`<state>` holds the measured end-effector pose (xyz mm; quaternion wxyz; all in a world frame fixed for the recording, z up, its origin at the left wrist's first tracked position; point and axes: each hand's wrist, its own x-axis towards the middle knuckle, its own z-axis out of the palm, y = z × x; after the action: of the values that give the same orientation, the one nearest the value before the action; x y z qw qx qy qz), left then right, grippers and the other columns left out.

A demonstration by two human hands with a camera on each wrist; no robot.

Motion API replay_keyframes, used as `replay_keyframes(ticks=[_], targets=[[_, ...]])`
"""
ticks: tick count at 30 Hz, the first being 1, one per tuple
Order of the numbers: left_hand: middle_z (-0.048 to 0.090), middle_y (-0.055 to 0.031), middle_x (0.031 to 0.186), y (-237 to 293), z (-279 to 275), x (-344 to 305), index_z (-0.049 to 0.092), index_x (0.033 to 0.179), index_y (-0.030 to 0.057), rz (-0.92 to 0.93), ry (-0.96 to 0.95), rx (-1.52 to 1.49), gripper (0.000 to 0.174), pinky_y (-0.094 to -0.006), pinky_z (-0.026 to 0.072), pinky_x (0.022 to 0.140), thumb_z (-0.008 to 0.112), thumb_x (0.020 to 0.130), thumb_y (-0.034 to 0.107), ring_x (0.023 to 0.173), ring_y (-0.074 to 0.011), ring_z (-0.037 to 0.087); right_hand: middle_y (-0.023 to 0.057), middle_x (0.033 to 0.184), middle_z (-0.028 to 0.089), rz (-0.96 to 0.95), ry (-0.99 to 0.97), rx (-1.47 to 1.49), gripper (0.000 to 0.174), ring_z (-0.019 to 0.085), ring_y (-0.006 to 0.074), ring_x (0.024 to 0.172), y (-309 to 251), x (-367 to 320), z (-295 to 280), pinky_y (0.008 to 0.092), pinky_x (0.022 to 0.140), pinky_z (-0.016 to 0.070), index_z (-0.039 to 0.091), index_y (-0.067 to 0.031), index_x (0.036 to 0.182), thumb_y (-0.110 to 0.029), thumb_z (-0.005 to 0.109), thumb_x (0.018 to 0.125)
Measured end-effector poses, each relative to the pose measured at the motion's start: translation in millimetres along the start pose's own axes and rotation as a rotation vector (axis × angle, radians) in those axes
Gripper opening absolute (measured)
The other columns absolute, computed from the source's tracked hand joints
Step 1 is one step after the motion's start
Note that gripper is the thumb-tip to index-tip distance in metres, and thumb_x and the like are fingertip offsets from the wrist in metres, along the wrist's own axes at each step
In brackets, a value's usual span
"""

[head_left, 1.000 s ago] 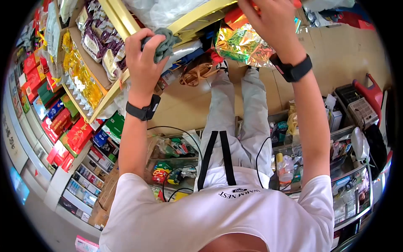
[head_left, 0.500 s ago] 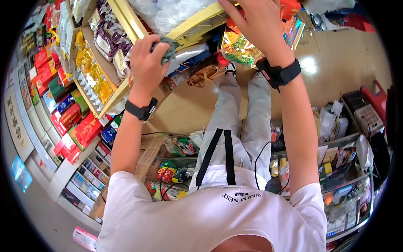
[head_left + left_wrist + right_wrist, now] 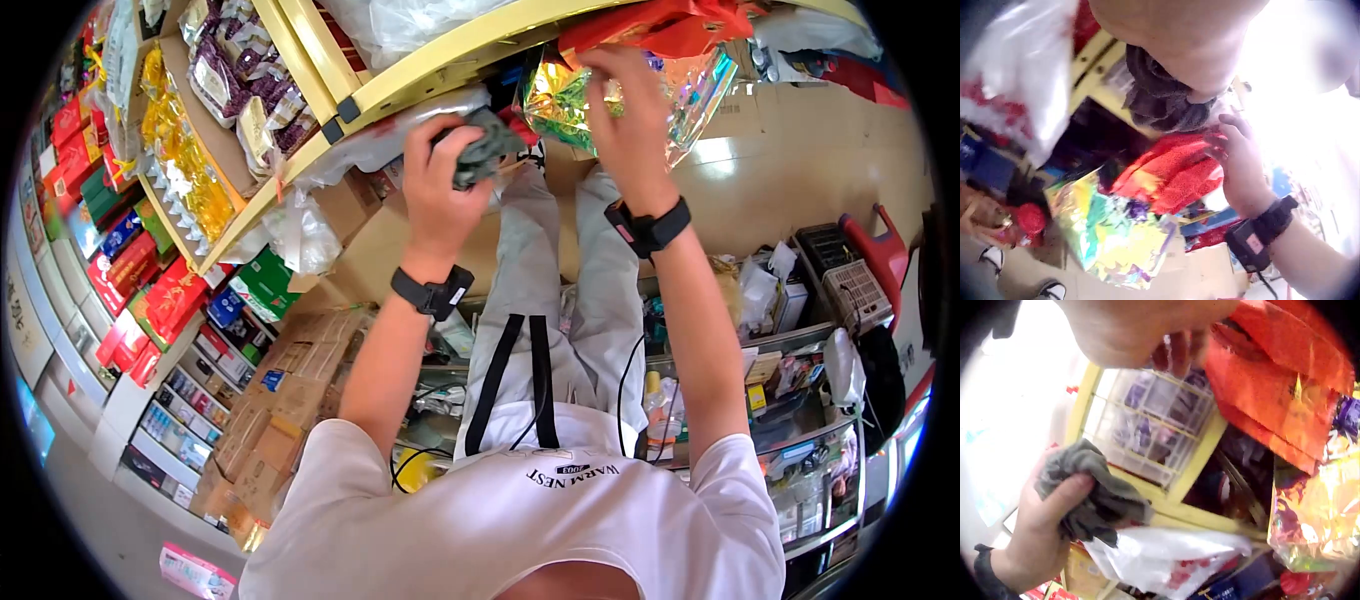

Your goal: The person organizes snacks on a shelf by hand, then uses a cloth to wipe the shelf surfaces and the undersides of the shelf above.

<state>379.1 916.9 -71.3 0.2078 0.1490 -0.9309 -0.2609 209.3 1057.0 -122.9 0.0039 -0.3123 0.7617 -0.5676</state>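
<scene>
A bunched dark grey-green cloth (image 3: 487, 148) is gripped in the left hand (image 3: 440, 190), just below the yellow shelf edge (image 3: 440, 55). In the right wrist view the left hand (image 3: 1038, 531) has its thumb pressed over the cloth (image 3: 1088, 490). The right hand (image 3: 635, 130) is raised beside a red bag (image 3: 660, 28) and a shiny iridescent package (image 3: 690, 95). From the left wrist view, the right hand's (image 3: 1244, 169) fingers meet the edge of the red bag (image 3: 1175, 172); whether they pinch it cannot be told.
Packaged goods in purple (image 3: 215, 80) and gold (image 3: 175, 150) wrappers fill the shelf at upper left. White plastic bags (image 3: 305, 230) hang under its edge. Cardboard boxes (image 3: 275, 420) are stacked at lower left. Behind the legs stands a glass-topped counter (image 3: 800, 350) with small goods.
The left hand has moved right with the cloth, off the shelf's corner towards the package. My right hand has drawn back from the shelf edge, lower beside the red bag.
</scene>
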Motion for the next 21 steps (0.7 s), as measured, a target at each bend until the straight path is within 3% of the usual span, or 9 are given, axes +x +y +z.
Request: replay_keyframes(ticks=[2,3,4,6,8,10,15,19,21], targets=[[0.059,-0.0142,0.109,-11.5,13.6,-29.4,0.064,0.112,0.0093,-0.205,0.045,-0.012,0.048,-0.0427,0.052,0.089,0.081,0.068,0.0,0.105,-0.0361,0.061,0.0203,0.095,0.07,0.427,-0.298,0.083,0.019,0.068,0.0333,0.084,3.0,-14.3,22.2,0.0399,0.073,0.0526,0.069,-0.0043,0.11,-0.015,0.065,0.095],[0.058,-0.015,0.11,-18.5,21.3,-38.7,0.063,0.114,0.0083,-0.298,0.102,0.027,0.048,-0.0435,0.0522,0.089,0.081,0.07,0.0,0.104,-0.0369,0.061,0.0201,0.092,0.071,0.578,-0.439,0.024,0.04,0.07,0.0299,0.084,12.2,-20.2,34.7,0.0377,0.072,0.0534,0.068,-0.0012,0.114,-0.038,0.061,0.1],[0.058,-0.0159,0.111,-24.2,27.5,-42.4,0.062,0.115,0.0073,-0.392,0.159,0.067,0.047,-0.0443,0.0523,0.09,0.08,0.072,-0.001,0.103,-0.0378,0.061,0.0201,0.092,0.071,0.571,-0.45,0.016,0.04,0.07,0.0299,0.084,19.7,-24.4,44.8,0.0377,0.072,0.0534,0.068,-0.0012,0.114,-0.038,0.061,0.1],[0.058,-0.0164,0.109,-31.5,48.9,-33.8,0.062,0.114,0.0051,-0.435,0.259,0.093,0.042,-0.0439,0.051,0.091,0.08,0.076,0.002,0.103,-0.0377,0.06,0.0144,0.093,0.073,0.94,-0.716,0.337,0.054,0.071,0.0233,0.086,26.3,-28.7,61.9,0.0366,0.072,0.0542,0.069,-0.0005,0.115,-0.052,0.06,0.1],[0.06,-0.017,0.11,-28.3,66.5,-18.9,0.061,0.115,0.0025,-0.629,0.416,-0.044,0.04,-0.0439,0.0492,0.093,0.08,0.08,0.007,0.104,-0.038,0.06,0.0088,0.104,0.073,1.04,-0.764,0.489,0.057,0.069,0.018,0.089,5.0,-24.5,64.8,0.0347,0.073,0.0549,0.065,-0.0013,0.124,-0.054,0.059,0.101],[0.063,-0.0172,0.109,-14.9,76.8,-10.5,0.061,0.116,0.0,-0.718,0.408,-0.108,0.039,-0.0429,0.0478,0.094,0.079,0.083,0.011,0.105,-0.0363,0.061,0.0057,0.111,0.07,1.232,-0.589,0.848,0.051,0.067,0.0168,0.089,-13.9,-24.5,64.9,0.032,0.076,0.0553,0.061,-0.0051,0.127,-0.05,0.059,0.102],[0.067,-0.0119,0.106,-11.2,65.0,-12.0,0.063,0.114,-0.0001,-0.839,0.237,-0.276,0.032,-0.0333,0.0491,0.085,0.078,0.09,0.015,0.096,-0.0205,0.062,0.0023,0.095,0.064,1.107,-0.211,0.697,0.023,0.059,0.0105,0.084,17.6,-50.7,70.5,0.0276,0.07,0.0485,0.061,-0.0046,0.108,-0.028,0.059,0.106],[0.062,0.0011,0.093,-20.4,55.9,-26.5,0.063,0.113,0.0004,-0.908,0.249,-0.461,0.026,-0.0238,0.045,0.068,0.072,0.099,0.021,0.079,-0.0086,0.054,-0.001,0.089,0.059,0.871,-0.026,0.494,0.024,0.049,0.0073,0.079,31.4,-52.7,63.3,0.0248,0.072,0.0414,0.06,-0.0033,0.1,-0.026,0.062,0.106],[0.062,0.0003,0.095,-15.4,48.8,-33.0,0.062,0.115,0.0005,-0.983,0.33,-0.608,0.024,-0.0231,0.0454,0.074,0.071,0.099,0.017,0.084,-0.0077,0.055,-0.0015,0.088,0.058,0.838,-0.048,0.469,0.024,0.048,0.007,0.08,23.9,-52.5,58.1,0.0251,0.072,0.0413,0.06,-0.0036,0.1,-0.027,0.062,0.106]])
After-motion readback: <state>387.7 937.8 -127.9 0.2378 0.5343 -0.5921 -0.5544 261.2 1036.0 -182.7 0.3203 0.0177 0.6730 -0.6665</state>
